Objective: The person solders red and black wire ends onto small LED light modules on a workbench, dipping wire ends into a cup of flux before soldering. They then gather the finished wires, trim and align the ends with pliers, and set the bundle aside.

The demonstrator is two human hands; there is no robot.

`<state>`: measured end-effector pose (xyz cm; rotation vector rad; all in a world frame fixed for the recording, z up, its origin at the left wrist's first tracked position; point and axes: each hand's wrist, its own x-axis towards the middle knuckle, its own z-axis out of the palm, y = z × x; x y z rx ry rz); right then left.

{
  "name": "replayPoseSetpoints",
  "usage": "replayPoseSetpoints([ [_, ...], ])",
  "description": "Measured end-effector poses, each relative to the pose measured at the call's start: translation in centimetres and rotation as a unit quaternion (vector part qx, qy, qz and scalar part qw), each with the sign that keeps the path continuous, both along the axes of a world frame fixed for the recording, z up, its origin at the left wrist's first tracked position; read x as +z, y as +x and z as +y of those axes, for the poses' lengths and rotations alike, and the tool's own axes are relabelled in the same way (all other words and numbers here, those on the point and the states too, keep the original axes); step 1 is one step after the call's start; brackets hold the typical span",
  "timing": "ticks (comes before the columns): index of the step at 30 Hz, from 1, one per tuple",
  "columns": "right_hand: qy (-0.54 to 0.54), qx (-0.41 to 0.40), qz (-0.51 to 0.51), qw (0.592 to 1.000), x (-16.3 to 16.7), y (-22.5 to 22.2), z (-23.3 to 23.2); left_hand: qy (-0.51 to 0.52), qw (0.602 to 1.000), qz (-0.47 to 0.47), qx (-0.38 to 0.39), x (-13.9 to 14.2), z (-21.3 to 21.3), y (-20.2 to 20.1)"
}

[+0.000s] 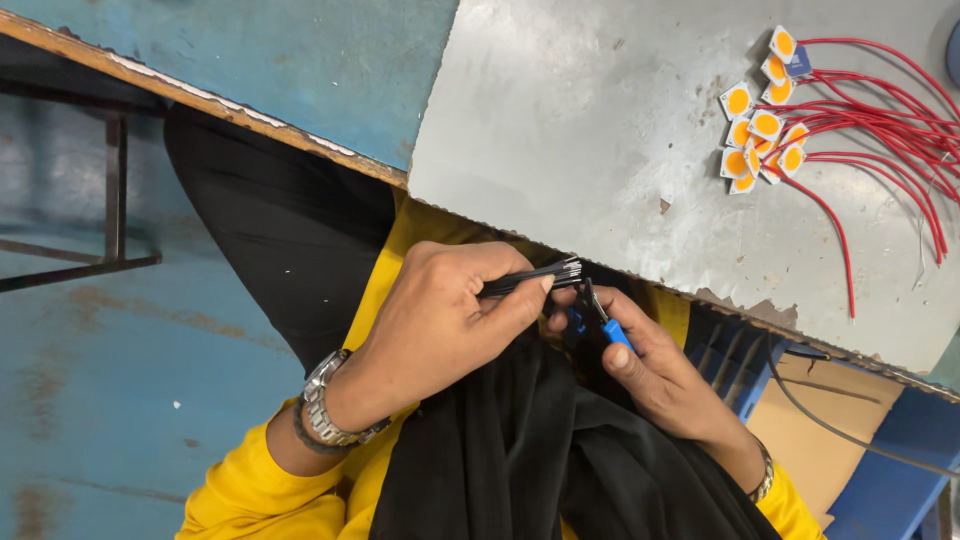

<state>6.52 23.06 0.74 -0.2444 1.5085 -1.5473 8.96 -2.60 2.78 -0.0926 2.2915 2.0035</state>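
My left hand [440, 310] grips a bundle of thin black wires [530, 277], their bare ends pointing right. My right hand [650, 365] holds a small blue-handled cutter [605, 322], whose jaws sit at the wire ends. Both hands work over my lap, just below the edge of a grey metal sheet [600, 130]. A black cloth [520, 440] lies across my lap under the hands. I wear yellow sleeves and a metal wristwatch [325, 405] on the left wrist.
On the grey sheet at upper right lie several small square yellow LED chips [760, 125] with red wires [880, 110] trailing right. A blue wooden tabletop [300, 60] sits upper left. A blue crate [735, 355] and brown cardboard [820, 420] are at lower right.
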Motion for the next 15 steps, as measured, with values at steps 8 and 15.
replayPoseSetpoints([
  [8,0.014,0.012,-0.003,1.000,-0.09,-0.29,-0.02,-0.035,0.999,-0.019,-0.015,-0.11,-0.16,-0.16],
  [15,0.027,0.023,0.004,0.999,-0.49,-0.42,0.26,-0.066,0.998,0.007,-0.018,-0.28,-0.45,-0.35],
])
